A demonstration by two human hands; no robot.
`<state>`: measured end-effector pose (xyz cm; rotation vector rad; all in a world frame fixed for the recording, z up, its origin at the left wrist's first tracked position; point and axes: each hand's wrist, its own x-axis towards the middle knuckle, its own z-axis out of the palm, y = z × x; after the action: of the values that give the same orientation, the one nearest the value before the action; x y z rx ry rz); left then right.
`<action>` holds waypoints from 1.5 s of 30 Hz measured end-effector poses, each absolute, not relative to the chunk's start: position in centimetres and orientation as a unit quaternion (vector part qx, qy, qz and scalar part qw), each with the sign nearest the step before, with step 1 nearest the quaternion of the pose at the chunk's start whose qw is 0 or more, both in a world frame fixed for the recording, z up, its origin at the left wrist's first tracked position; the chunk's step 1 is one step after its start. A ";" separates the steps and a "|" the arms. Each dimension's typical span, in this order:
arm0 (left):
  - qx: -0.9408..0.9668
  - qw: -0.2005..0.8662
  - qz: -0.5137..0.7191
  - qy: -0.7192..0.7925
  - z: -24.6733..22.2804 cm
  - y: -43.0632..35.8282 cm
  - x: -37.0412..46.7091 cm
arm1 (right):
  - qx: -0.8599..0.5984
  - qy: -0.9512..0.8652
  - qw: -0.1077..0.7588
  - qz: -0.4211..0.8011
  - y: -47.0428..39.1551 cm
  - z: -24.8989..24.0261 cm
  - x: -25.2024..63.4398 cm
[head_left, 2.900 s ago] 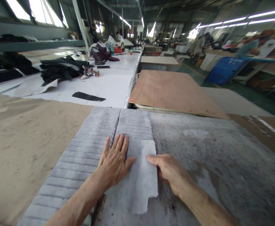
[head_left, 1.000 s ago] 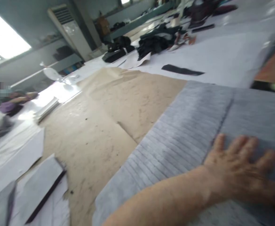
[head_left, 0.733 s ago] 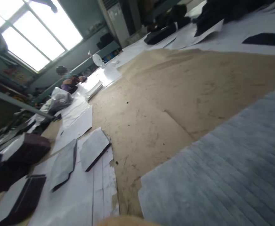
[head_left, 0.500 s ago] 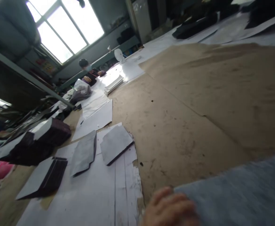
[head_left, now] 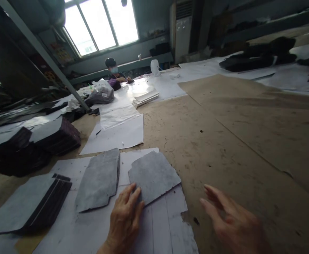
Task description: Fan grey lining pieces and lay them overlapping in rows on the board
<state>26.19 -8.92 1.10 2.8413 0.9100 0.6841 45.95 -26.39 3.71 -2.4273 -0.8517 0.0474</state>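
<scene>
My left hand [head_left: 124, 217] reaches in from below, its fingertips resting on the near left edge of a grey cut piece of fabric-like material [head_left: 155, 174]. Its fingers are stretched out, not wrapped round the piece. Over the brown paper to the right, my right hand [head_left: 230, 218] is held with fingers apart and nothing in it. A second grey cut piece [head_left: 100, 178], with a notched corner, lies just left of the first; both rest on white paper [head_left: 91, 234]. Farther left sits a thick stack of dark-edged grey pieces [head_left: 24, 204].
Taller stacks of dark pieces [head_left: 56, 137] stand at the left behind. Brown paper [head_left: 249, 151] covers the table's right side. Beyond are white booklets [head_left: 146, 97], a small white fan [head_left: 154, 67], a bag [head_left: 101, 93] and a seated person [head_left: 114, 74]. Dark cloth [head_left: 262, 54] lies far right.
The view has levelled and shifted. The large grey sheet and the blurred hand beside it at lower right are gone from there. Both hands now show, the left touching the small grey piece.
</scene>
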 end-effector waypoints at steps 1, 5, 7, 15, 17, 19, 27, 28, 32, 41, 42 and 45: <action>0.931 0.034 0.229 0.283 0.8 -8.8 26.1 | -0.904 -0.327 0.274 0.028 -23.8 4.0 45.9; 0.926 0.041 0.253 0.275 0.1 -8.8 25.8 | -0.912 -0.353 0.190 0.092 -16.3 4.9 45.3; 0.924 0.058 0.257 0.278 0.2 -9.0 25.8 | -0.915 -0.354 0.172 0.090 -14.8 5.1 45.1; 0.900 0.122 0.292 0.300 -0.1 -9.1 26.6 | -0.930 -0.293 0.116 0.189 -13.5 4.2 47.8; 0.884 0.135 0.319 0.313 -0.4 -9.2 26.8 | -0.928 -0.321 0.120 0.144 -13.3 4.1 47.8; 0.873 0.149 0.345 0.310 -0.6 -9.2 26.6 | -0.913 -0.380 0.146 0.038 -12.9 4.4 46.9; 0.775 0.147 0.337 0.514 3.4 -0.6 19.6 | -0.813 -0.467 0.340 0.076 -6.4 6.7 37.7; 0.733 0.163 0.264 0.605 3.9 1.3 18.8 | -0.825 -0.457 0.307 0.129 -5.1 6.9 36.7; 0.683 0.170 0.177 0.688 4.3 7.2 17.8 | -0.863 -0.407 0.220 0.203 -0.2 7.4 33.9; 0.638 0.261 0.080 0.720 4.1 10.2 18.4 | -0.893 -0.331 0.172 0.252 3.6 6.2 33.2; 0.635 0.270 0.081 0.720 4.2 10.3 18.4 | -0.890 -0.329 0.176 0.261 3.7 6.0 33.3; 0.634 0.283 0.101 0.713 4.2 10.2 18.5 | -0.884 -0.328 0.207 0.259 3.8 5.6 33.2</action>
<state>18.46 10.21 4.20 1.6964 1.9074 0.2714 33.24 3.79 5.60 -2.4629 -0.9139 0.7224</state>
